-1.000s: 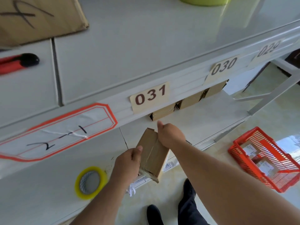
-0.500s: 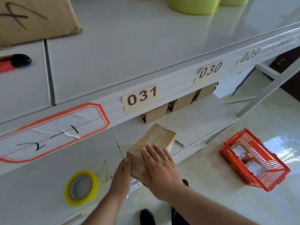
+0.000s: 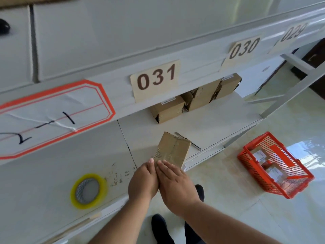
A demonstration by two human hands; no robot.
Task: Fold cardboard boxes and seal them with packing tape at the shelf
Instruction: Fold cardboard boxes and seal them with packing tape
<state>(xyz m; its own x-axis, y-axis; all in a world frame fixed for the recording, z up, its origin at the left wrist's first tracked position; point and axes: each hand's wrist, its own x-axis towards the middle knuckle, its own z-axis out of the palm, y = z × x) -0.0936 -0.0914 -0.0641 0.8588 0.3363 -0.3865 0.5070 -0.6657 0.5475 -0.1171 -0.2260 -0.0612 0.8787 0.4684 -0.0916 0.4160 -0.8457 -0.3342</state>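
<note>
A small brown cardboard box (image 3: 174, 149) lies on the lower white shelf (image 3: 207, 127), with clear tape wrinkled along its near end. My left hand (image 3: 143, 182) and my right hand (image 3: 175, 185) lie side by side at the box's near end, fingers straight and pressing on it. A yellow roll of packing tape (image 3: 88, 190) lies flat on the shelf to the left of my hands. Three more brown boxes (image 3: 168, 109) stand in a row at the back of the shelf, under the label 031.
The upper shelf's edge carries labels 031 (image 3: 155, 79), 030 and 029 and a red-bordered sticker (image 3: 51, 117). A red plastic basket (image 3: 274, 164) with packets sits on the floor to the right. A black-tipped tool (image 3: 4, 26) lies on the upper shelf, far left.
The box went from held upright in both hands to lying flat on the lower shelf. Both hands now press on its near end with straight fingers. The view tilted downward.
</note>
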